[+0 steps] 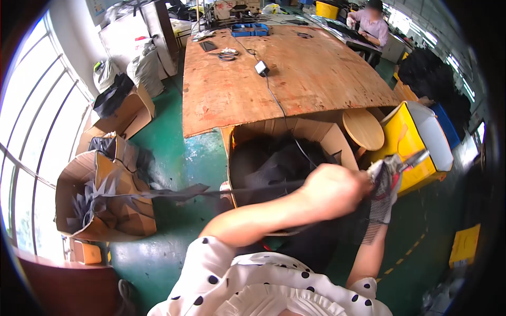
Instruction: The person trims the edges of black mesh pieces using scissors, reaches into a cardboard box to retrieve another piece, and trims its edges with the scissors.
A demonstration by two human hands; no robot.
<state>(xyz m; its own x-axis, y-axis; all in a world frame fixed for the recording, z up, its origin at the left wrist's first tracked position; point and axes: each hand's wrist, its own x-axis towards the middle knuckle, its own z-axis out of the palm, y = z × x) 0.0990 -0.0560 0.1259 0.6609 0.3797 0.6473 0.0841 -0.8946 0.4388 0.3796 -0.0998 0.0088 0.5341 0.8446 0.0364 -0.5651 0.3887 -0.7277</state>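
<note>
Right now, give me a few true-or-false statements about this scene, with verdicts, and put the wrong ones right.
1. The blue tray sits near the table's far edge. True.
2. The left hand rests flat on the table. False: it is closed, in front of the table.
3. A dark strip stretches from the lower-left carton toward the left hand. True.
4. The lower-left carton is empty. False: dark fabric pieces lie in it.
5. The floor is red. False: it is green.

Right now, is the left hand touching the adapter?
Apart. The head view shows the adapter on the table, with bare tabletop visible between it and the left hand.
</note>
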